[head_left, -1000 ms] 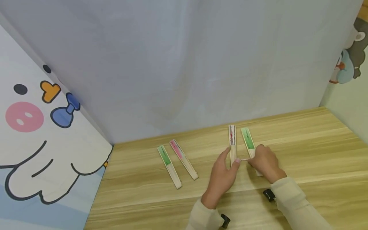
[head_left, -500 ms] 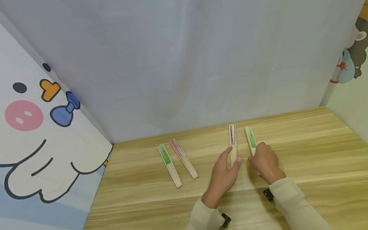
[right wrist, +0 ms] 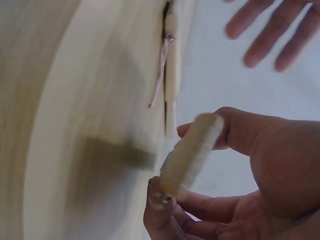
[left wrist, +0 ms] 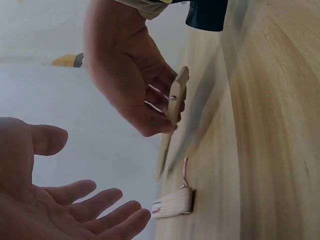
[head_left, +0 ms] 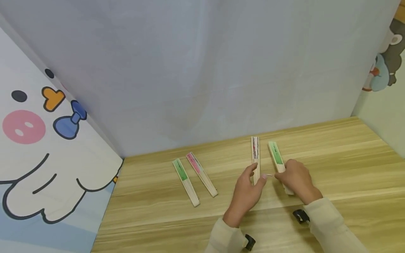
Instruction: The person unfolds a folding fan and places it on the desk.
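A folded hand fan with a green panel is in my right hand, gripped between thumb and fingers near its narrow end. In the right wrist view, that fan's pale wooden end shows over its blurred shadow. My left hand hovers at a second folded fan with a white, red and dark panel, which lies on the table. The left wrist view shows the left fingers spread and relaxed, holding nothing. A short pink cord sticks out from the second fan's end.
To the left on the wood-grain table lie two more folded fans, one green and one pink. A grey cloth backdrop rises at the table's back edge, and a cartoon-printed panel stands at left.
My right hand has shifted slightly right, with the green fan held in it and more of its lower end showing. The left fingers have lifted a little off the fan beside them.
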